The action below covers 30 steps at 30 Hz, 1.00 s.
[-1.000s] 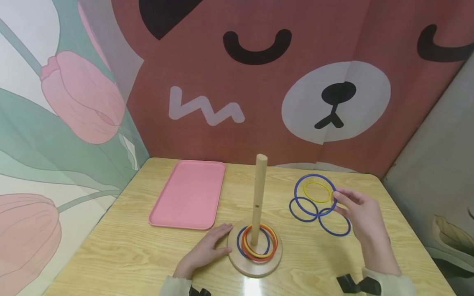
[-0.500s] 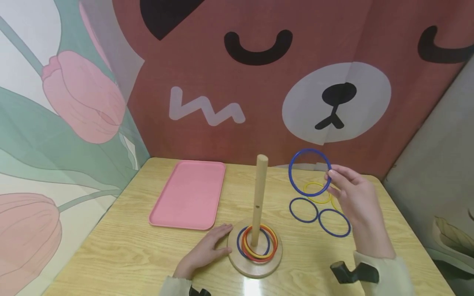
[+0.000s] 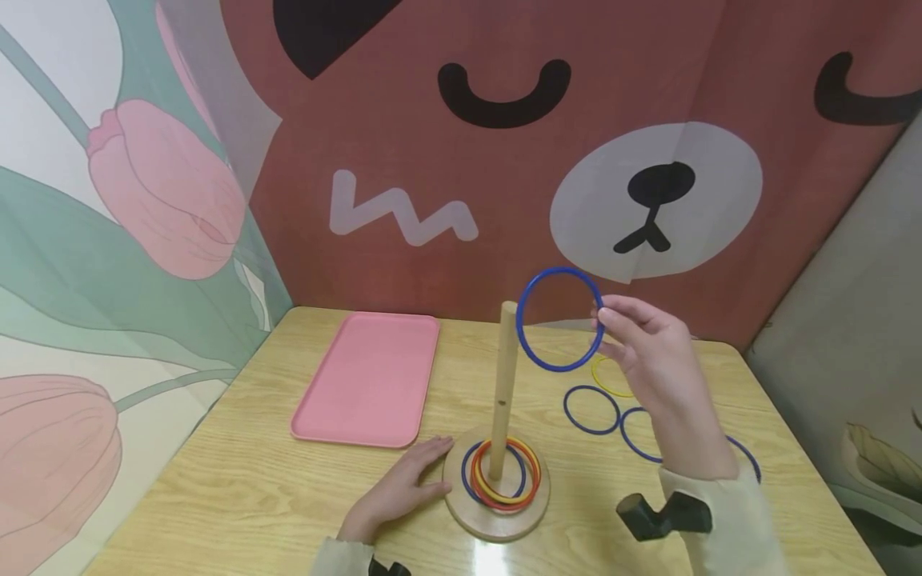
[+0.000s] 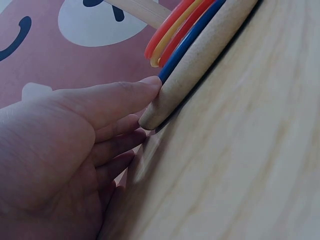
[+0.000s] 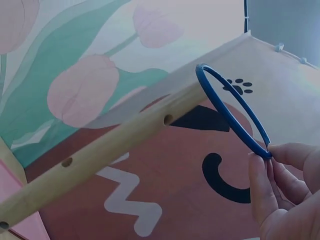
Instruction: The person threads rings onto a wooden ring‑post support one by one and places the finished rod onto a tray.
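My right hand (image 3: 659,356) pinches a blue ring (image 3: 519,322) between thumb and fingertips, held up beside the top of a wooden post (image 3: 507,360). In the right wrist view, the far edge of this blue ring (image 5: 227,117) overlaps the post's upper end. Around the foot of the post, red, yellow and blue rings (image 3: 536,480) lie stacked on a round wooden base (image 3: 497,528). My left hand (image 3: 403,484) rests at the base's left side with fingers extended. Its thumb touches the rim of the base (image 4: 185,85) in the left wrist view.
On the table right of the post lie a blue ring (image 3: 591,433), a yellow ring (image 3: 595,376) and more blue rings (image 3: 752,456) partly hidden by the right arm. A pink tray (image 3: 367,384) sits back left. A bear-print cloth (image 3: 403,280) hangs behind the table.
The right hand has lifted the blue ring from above the other rings and carried it up and left to the top of the post. The left hand stays where it was.
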Each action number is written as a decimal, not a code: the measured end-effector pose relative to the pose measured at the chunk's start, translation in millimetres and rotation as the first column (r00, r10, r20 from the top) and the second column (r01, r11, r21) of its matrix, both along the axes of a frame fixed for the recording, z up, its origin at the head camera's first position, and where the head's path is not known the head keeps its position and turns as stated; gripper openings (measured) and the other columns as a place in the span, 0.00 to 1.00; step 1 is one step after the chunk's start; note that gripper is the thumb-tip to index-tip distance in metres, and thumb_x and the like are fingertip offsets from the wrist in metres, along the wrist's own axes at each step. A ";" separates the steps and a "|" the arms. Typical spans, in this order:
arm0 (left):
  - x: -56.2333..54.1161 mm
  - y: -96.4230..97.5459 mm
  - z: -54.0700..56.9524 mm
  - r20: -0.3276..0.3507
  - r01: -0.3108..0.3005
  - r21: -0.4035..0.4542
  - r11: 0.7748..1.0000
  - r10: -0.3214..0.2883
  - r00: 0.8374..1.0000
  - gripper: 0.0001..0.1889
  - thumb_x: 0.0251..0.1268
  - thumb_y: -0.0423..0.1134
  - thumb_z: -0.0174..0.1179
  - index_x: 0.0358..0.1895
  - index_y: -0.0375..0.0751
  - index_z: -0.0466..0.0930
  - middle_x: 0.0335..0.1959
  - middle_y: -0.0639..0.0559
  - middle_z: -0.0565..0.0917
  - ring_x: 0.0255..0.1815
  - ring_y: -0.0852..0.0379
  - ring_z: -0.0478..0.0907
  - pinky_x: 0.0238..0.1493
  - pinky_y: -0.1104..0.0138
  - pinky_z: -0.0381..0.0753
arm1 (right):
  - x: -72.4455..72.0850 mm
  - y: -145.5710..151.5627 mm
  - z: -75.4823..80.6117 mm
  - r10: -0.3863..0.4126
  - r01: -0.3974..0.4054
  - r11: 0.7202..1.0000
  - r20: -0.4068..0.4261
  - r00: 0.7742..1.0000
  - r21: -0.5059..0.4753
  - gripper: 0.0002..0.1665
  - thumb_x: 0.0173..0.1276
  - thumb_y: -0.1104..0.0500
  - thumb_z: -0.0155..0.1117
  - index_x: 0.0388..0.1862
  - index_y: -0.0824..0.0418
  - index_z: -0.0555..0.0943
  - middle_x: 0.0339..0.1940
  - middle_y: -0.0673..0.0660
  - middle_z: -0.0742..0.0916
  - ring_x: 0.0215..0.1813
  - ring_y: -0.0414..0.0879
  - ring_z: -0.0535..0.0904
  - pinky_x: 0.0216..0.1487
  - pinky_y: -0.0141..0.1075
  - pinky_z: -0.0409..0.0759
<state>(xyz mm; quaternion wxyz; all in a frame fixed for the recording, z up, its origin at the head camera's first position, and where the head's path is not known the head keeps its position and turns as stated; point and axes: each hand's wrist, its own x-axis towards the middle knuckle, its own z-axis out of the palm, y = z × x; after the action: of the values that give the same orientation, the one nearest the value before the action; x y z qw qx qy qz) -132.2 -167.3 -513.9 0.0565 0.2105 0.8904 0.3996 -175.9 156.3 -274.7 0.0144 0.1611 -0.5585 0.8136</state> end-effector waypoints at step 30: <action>-0.2 1.6 -0.6 -0.019 0.000 -0.005 1.000 0.000 1.000 0.34 0.65 0.49 0.61 0.71 0.37 0.64 0.73 0.40 0.66 0.75 0.38 0.59 0.72 0.37 0.56 | 9.3 -34.1 -56.9 -0.174 0.073 0.902 0.204 0.964 0.426 0.16 0.67 0.57 0.65 0.48 0.67 0.81 0.34 0.45 0.86 0.39 0.37 0.84 0.42 0.32 0.87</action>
<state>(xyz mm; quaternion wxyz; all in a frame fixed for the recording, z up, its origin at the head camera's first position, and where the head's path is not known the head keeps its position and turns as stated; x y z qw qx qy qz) -132.4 -165.7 -514.5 0.0483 0.2143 0.8918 0.3955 -166.6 122.2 -331.6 -0.0350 0.0265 -0.7251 0.6873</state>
